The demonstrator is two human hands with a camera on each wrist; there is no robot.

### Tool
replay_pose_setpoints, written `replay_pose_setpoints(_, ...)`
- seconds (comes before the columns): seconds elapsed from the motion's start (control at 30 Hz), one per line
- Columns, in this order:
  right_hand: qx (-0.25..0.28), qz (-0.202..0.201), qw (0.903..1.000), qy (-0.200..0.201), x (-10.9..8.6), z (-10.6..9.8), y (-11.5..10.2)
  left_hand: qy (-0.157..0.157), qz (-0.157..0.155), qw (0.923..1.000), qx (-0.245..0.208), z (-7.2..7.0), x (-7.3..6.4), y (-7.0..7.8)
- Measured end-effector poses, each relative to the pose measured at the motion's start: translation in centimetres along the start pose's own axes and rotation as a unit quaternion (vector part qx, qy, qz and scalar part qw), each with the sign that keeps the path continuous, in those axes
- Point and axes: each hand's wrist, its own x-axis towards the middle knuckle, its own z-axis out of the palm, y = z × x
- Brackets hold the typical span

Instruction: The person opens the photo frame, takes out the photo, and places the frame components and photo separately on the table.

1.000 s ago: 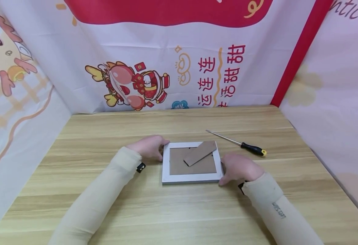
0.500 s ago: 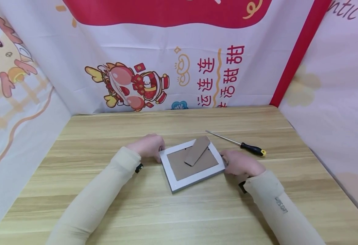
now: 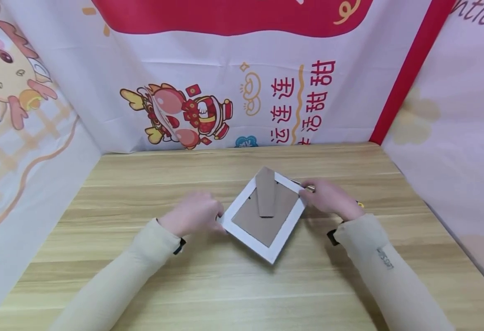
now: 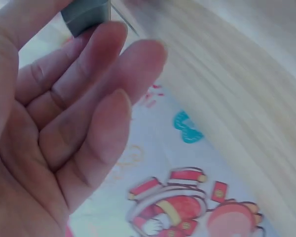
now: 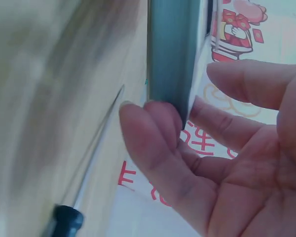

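Observation:
A picture frame (image 3: 247, 237) is held back side up, tilted and turned corner-on in the head view. Inside its white border lies a brown backing board (image 3: 246, 220), with a brown stand leg (image 3: 266, 195) over it. My left hand (image 3: 194, 214) holds the left corner between thumb and fingers; in the left wrist view only a grey frame corner (image 4: 89, 16) shows at the top. My right hand (image 3: 328, 200) grips the right corner. The right wrist view shows its fingers curled at the end of the frame's edge (image 5: 172, 49). The frame's front is hidden.
Behind my right hand lies a screwdriver, its shaft (image 5: 101, 148) and black handle (image 5: 64, 222) plain in the right wrist view. The wooden table (image 3: 184, 285) is bordered by printed cloth (image 3: 225, 59) at the back and both sides.
The frame has turned anticlockwise from lying square to corner-on, and now looks lifted and tilted. My right hand has moved away from me and covers part of the screwdriver; my left came slightly nearer.

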Motion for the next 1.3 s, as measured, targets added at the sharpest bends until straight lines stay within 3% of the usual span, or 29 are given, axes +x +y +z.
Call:
replay_pose_setpoints(0.13,0.004,-0.008,0.9999,-0.013,1.5,-0.9,-0.7,0.043,0.022,0.9976,0.049,-0.1,-1.1,2.1)
replay_pose_setpoints(0.27,-0.029,-0.011,0.9991,-0.028,3.1,-1.4,-1.3,0.063,0.016,0.9947,0.079,0.3,-1.7,4.2)
replay_pose_setpoints(0.5,-0.075,-0.007,0.9951,-0.063,5.3,-1.2,-2.4,0.066,-0.013,0.9964,0.052,1.7,-2.0,7.0)
replay_pose_setpoints(0.67,-0.094,-0.002,0.9920,-0.085,6.3,-0.6,-2.9,0.072,-0.031,0.9948,0.064,3.2,-1.7,7.2)
replay_pose_setpoints(0.83,-0.103,-0.006,0.9902,-0.095,7.0,0.3,-3.0,0.059,-0.058,0.9956,0.043,4.0,-1.5,6.8)
replay_pose_setpoints(1.07,-0.082,0.013,0.9911,-0.104,8.0,1.5,-2.5,0.040,-0.093,0.9948,0.005,4.4,-1.2,6.4)
replay_pose_setpoints(1.3,-0.071,0.019,0.9927,-0.096,8.5,2.4,-2.0,0.014,-0.094,0.9939,-0.056,4.1,-1.2,5.6)
